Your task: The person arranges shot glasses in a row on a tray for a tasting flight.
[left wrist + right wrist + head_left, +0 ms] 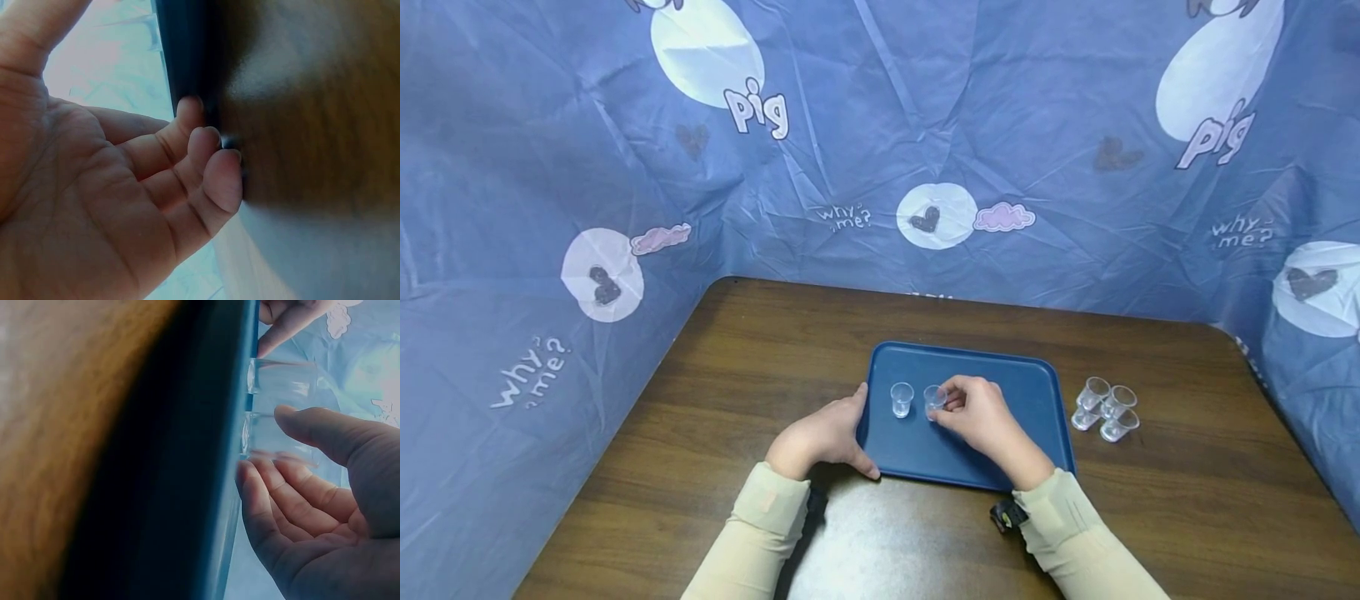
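Observation:
A blue rectangular tray (917, 454) lies on the table. Two small clear shot glasses stand upright on it, side by side. My right hand (981, 415) pinches the right-hand shot glass (934, 400) between thumb and fingers; in the right wrist view its base is at the tray surface. The other shot glass (902, 400) stands just left of it, untouched. At the tray's left side, my left hand (823, 432) is spread around the near corner, with fingers along the left edge and the thumb at the front edge. In the left wrist view its fingertips (223, 181) are slightly bent near the rim.
Right of the tray, several more clear shot glasses (1118, 427) stand in a close cluster on the brown wooden table (760, 358). Blue printed cloth (820, 167) hangs around the back and sides of the table.

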A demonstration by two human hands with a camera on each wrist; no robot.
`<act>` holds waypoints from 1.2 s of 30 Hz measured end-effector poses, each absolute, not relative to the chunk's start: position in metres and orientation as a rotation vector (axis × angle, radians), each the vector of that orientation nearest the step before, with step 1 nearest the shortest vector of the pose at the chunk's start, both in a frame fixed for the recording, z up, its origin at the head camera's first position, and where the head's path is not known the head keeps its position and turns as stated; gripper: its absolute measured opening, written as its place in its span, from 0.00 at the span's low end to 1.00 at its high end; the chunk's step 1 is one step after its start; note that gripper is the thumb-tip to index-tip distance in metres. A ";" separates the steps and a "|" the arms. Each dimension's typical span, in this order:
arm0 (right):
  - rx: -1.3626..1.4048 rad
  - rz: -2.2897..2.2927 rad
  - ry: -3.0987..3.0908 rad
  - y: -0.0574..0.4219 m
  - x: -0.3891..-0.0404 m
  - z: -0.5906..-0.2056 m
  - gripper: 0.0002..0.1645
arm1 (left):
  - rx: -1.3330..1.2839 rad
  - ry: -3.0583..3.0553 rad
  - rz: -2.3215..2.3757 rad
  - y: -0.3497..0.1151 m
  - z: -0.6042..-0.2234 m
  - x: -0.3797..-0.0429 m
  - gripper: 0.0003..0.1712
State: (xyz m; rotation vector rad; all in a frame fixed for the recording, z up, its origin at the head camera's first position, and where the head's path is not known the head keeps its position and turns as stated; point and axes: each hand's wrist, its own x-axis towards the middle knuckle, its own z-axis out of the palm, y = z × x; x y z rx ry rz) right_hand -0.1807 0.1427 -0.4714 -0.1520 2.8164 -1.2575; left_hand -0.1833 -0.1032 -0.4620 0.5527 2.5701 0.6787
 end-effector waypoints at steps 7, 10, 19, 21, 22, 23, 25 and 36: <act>-0.155 -1.273 2.815 0.142 -0.182 -0.475 0.12 | 0.557 2.566 0.679 -0.103 -0.462 -0.183 0.80; -0.158 -1.270 2.812 0.142 -0.182 -0.475 0.12 | 0.553 2.567 0.677 -0.103 -0.462 -0.183 0.79; -0.168 -1.267 2.813 0.147 -0.181 -0.472 0.17 | 0.556 2.562 0.694 -0.103 -0.461 -0.183 0.79; -0.168 -1.277 2.810 0.150 -0.180 -0.471 0.18 | 0.563 2.561 0.685 -0.103 -0.461 -0.183 0.79; -0.169 -1.282 2.809 0.151 -0.180 -0.470 0.17 | 0.564 2.561 0.685 -0.103 -0.461 -0.183 0.79; -0.166 -1.282 2.809 0.152 -0.180 -0.470 0.17 | 0.568 2.561 0.685 -0.103 -0.461 -0.183 0.79; -0.163 -1.283 2.808 0.155 -0.179 -0.468 0.17 | 0.565 2.560 0.676 -0.103 -0.461 -0.183 0.79; -0.186 -1.277 2.880 0.171 -0.172 -0.460 0.19 | 0.530 2.548 0.690 -0.103 -0.460 -0.183 0.80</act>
